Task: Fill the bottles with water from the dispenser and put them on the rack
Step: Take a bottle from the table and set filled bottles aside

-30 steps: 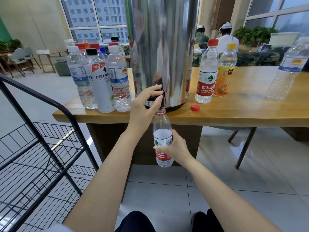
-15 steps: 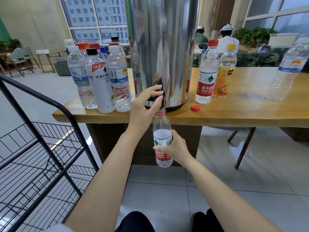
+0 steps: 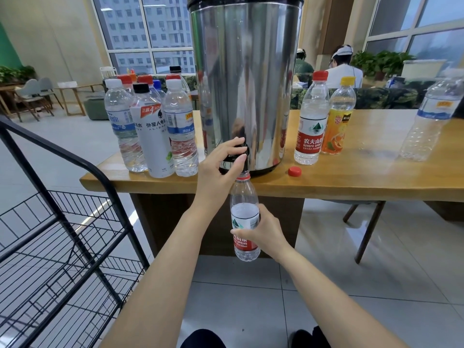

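A tall steel water dispenser stands at the front edge of the wooden table. My left hand grips its black tap. Directly under the spout my right hand holds a clear red-labelled bottle, uncapped and upright, below the table edge. Its red cap lies on the table to the right of the dispenser. The black wire rack stands at the lower left.
Several capped bottles cluster left of the dispenser. To its right stand a red-capped bottle, an orange juice bottle and a clear bottle. A chair leg shows under the table. People sit in the background.
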Demonstrator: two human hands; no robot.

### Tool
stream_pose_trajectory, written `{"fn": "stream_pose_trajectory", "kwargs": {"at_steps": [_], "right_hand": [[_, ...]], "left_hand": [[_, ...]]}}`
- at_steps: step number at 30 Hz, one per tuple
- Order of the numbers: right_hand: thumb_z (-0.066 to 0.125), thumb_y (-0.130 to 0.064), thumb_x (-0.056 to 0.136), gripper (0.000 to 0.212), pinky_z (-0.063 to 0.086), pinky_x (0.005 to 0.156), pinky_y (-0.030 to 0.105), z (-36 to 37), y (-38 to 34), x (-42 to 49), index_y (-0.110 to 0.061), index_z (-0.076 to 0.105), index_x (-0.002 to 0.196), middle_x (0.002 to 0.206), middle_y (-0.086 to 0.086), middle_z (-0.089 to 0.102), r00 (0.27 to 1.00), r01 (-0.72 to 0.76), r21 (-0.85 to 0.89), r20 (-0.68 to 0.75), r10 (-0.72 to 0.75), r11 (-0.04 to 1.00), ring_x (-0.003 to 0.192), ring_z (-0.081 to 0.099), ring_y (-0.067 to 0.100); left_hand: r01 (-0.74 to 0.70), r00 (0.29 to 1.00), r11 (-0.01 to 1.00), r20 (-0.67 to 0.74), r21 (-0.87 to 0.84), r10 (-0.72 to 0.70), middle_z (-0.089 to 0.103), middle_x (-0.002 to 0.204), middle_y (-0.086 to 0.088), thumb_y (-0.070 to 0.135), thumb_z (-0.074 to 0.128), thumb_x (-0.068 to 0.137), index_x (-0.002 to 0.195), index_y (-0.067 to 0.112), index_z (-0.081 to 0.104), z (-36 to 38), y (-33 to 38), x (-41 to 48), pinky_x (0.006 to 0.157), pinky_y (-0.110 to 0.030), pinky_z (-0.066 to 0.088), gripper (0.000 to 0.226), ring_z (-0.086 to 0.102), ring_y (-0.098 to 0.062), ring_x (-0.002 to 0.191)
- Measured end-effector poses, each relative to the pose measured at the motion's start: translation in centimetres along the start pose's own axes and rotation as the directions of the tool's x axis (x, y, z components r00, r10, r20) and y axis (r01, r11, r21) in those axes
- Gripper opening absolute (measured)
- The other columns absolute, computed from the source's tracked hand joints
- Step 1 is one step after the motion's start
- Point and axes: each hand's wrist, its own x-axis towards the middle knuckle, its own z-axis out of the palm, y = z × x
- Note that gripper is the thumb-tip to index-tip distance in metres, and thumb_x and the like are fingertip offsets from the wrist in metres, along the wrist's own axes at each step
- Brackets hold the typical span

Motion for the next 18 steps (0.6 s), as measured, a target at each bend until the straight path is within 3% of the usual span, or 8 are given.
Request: {"fn": "stream_pose_trajectory", "kwargs": {"at_steps": [4, 18], "right_hand": [[0.086, -0.031, 0.069, 0.076, 0.051, 0.088, 0.026, 0.06, 0.00, 0.04, -0.017, 0.045, 0.131, 0.130, 0.001, 0.058, 1.000, 0.008, 0.004, -0.002, -0.008, 1.000, 0.120, 0.056, 0.019], [0.087, -0.032, 0.068, 0.077, 0.051, 0.087, 0.028, 0.17, 0.23, 0.29, -0.018, 0.045, 0.131, 0.130, 0.001, 0.058, 1.000, -0.005, 0.001, -0.001, 0.005, 1.000, 0.120, 0.057, 0.019]], "left_hand": [[-0.003, 1.000, 1.000, -0.005, -0.003, 0.003, 0.059, 0.129, 0.006, 0.036, 0.052, 0.093, 0.117, 0.011, 0.067, 0.00, -0.06, 0.01, 0.108, -0.037, 0.045, 0.038, 0.053, -0.007, 0.126], [0.015, 1.000, 1.000, -0.003, -0.011, -0.015, 0.058, 0.129, 0.008, 0.034, 0.054, 0.093, 0.116, 0.014, 0.067, 0.00, -0.01, -0.02, 0.109, -0.034, 0.043, 0.033, 0.051, -0.004, 0.127]]}}
